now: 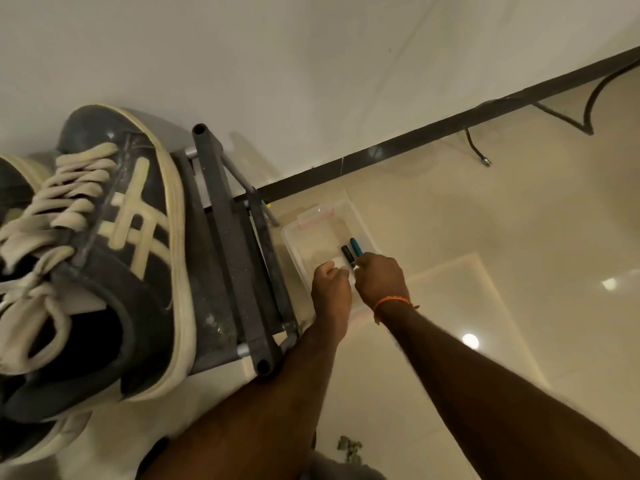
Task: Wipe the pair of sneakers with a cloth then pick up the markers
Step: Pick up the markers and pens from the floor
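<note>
A dark grey sneaker (114, 244) with cream laces and sole fills the left of the view, resting on a grey folding stool (239, 258). Part of a second sneaker (14, 188) shows at the far left edge. On the floor to the right of the stool stands a clear plastic box (322, 226). My right hand (379, 277) reaches into the box and grips two markers, one black (347, 255) and one teal (356, 247). My left hand (330, 287) is beside it with fingers curled, touching something white that I cannot make out. No cloth is visible.
The floor is glossy cream tile (485, 220) with a dark skirting (450, 126) along the white wall. A black cable (474, 147) lies near the skirting at the right. A small green scrap (349, 448) lies on the floor near the bottom edge.
</note>
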